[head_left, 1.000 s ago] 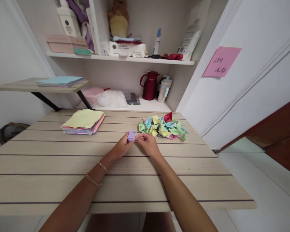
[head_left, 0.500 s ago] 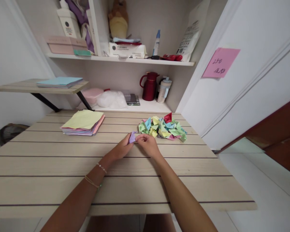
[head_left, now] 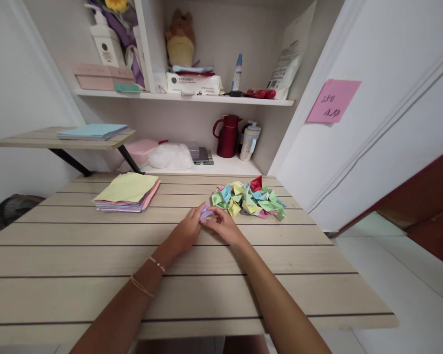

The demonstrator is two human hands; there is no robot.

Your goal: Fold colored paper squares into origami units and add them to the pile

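Observation:
A small piece of folded purple paper (head_left: 205, 213) is held between my two hands above the middle of the table. My left hand (head_left: 189, 227) grips it from the left, fingers closed on its edge. From the other side, my right hand (head_left: 223, 223) pinches the paper with thumb and fingers. Part of the paper is hidden by the fingers. Just beyond my right hand lies a heap of folded paper boats (head_left: 249, 199) in green, yellow, blue and pink, with a red boat (head_left: 256, 184) on top at the back.
A stack of coloured paper sheets (head_left: 127, 189) lies at the left of the slatted table (head_left: 206, 295). Blue sheets (head_left: 94, 131) rest on a small raised shelf (head_left: 25, 137). Behind stand a red jug (head_left: 228, 137) and a pale bottle (head_left: 249, 141). A pink note (head_left: 333, 101) hangs at right.
My left hand has turned over the purple paper, and my right fingers have shifted to pinch it more fully. The view has tilted slightly upward. The boat heap looks unchanged.

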